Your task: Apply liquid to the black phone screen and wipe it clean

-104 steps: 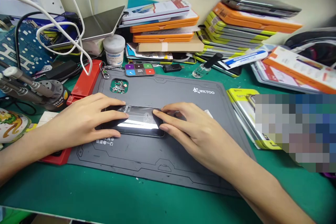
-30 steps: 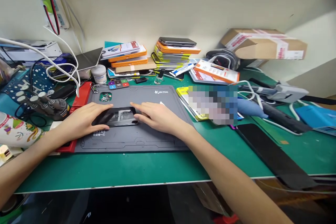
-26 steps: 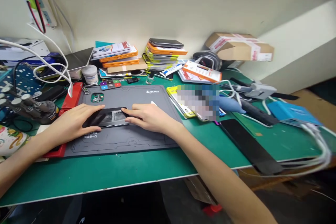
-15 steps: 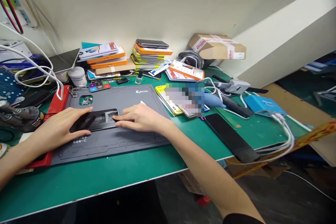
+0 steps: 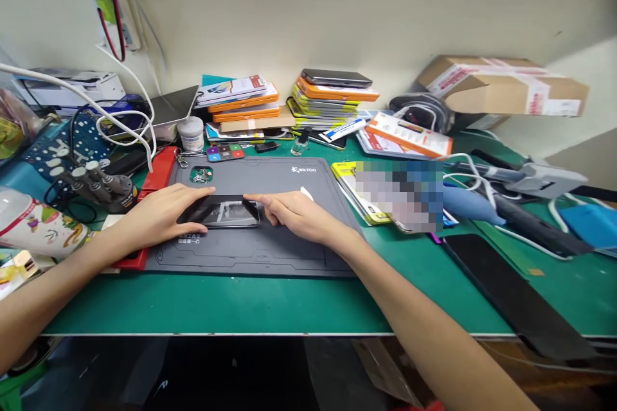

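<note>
A smartphone (image 5: 231, 213) lies flat on the grey work mat (image 5: 270, 257), its dark glossy face up and reflecting light. My left hand (image 5: 159, 210) grips its left end, thumb along the near edge and fingers along the far edge. That end is partly hidden under the palm. At the phone's far right corner, the stretched index finger of my right hand (image 5: 294, 209) touches the edge. The other fingers of that hand are curled, and nothing shows in them. A small white piece (image 5: 306, 193) pokes out behind the right hand.
Small metal parts lie in a mat recess (image 5: 201, 174). Screwdrivers (image 5: 96, 183) stand at left beside a patterned cup (image 5: 36, 221). Boxed items (image 5: 332, 103) are stacked along the wall. Yellow packets (image 5: 354, 189) and a long black object (image 5: 511, 292) lie at right, with a carton (image 5: 511, 90) behind.
The view has turned left, so everything sits further right. My right index finger has gone from the phone's screen to its far right corner. The left hand keeps its grip.
</note>
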Motion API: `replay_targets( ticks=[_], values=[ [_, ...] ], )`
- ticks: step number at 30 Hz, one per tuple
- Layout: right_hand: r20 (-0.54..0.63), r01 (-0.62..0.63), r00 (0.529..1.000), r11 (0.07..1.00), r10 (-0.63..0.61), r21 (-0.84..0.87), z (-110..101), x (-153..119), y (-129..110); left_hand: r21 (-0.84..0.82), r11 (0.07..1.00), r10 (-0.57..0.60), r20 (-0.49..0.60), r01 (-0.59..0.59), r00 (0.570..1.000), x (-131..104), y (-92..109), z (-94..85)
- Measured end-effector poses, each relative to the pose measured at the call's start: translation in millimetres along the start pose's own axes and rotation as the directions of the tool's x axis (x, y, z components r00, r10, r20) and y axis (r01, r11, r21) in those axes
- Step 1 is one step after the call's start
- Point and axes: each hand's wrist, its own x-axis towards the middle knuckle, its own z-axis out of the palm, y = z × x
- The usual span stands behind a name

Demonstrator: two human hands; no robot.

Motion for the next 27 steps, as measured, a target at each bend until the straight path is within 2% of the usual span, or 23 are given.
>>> replay_targets(
  ticks=[5, 20, 24, 27],
  values=[
    [0.046, 0.038, 0.998, 0.998, -0.035, -0.055, -3.1, -1.4, -5.7, -0.009, 1.000, 0.024, -0.009, -0.024, 1.000, -1.1, 0.2, 1.5],
    [0.129, 0.109, 0.986, 0.993, -0.103, -0.044, -11.3, -10.4, -12.0, -0.007, 0.999, 0.051, -0.001, -0.051, 0.999, -1.1, 7.6, 1.6],
    [0.152, 0.030, 0.988, 0.999, -0.037, 0.044, -11.1, -10.0, -7.0, -0.015, 0.998, 0.055, -0.002, -0.055, 0.999, -1.0, 8.3, 3.0],
    [0.092, -0.103, 0.992, 0.981, 0.089, 0.167, -5.2, -7.4, 2.0, -0.041, 0.997, 0.065, -0.004, -0.065, 0.998, -1.9, 8.4, 5.7]
  ],
)
